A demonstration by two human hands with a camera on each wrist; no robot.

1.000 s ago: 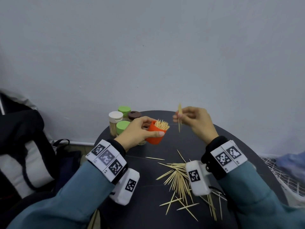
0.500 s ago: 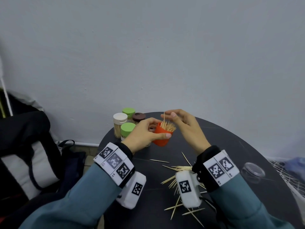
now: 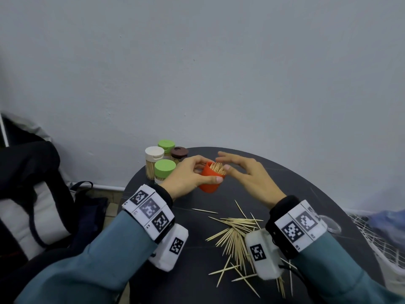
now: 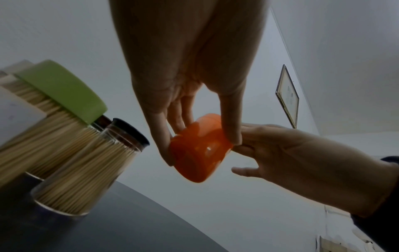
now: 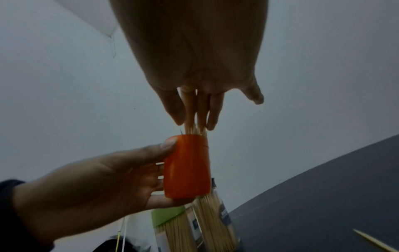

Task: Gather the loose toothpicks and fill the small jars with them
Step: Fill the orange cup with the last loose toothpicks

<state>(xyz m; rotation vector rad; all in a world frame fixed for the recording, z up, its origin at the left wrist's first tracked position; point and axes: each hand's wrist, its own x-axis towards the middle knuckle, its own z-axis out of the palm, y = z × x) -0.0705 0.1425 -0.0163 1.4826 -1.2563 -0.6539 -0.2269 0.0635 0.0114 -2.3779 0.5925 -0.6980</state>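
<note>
Orange jar (image 3: 210,180), packed with toothpicks (image 3: 217,168), is being gripped by the left hand (image 3: 186,177) above the tabletop (image 3: 192,266); the right hand (image 3: 248,176), fingers straight, is patting the tips. Light, brittle, slippery sticks are best pinched mid-length in bundles.

Right hand (image 3: 247,174) no longer pinching toothpicks aloft, now at the orange jar (image 3: 210,178) with fingers straightened over the toothpick tips, the raised toothpicks now down in the jar, head view shifted right.
</note>
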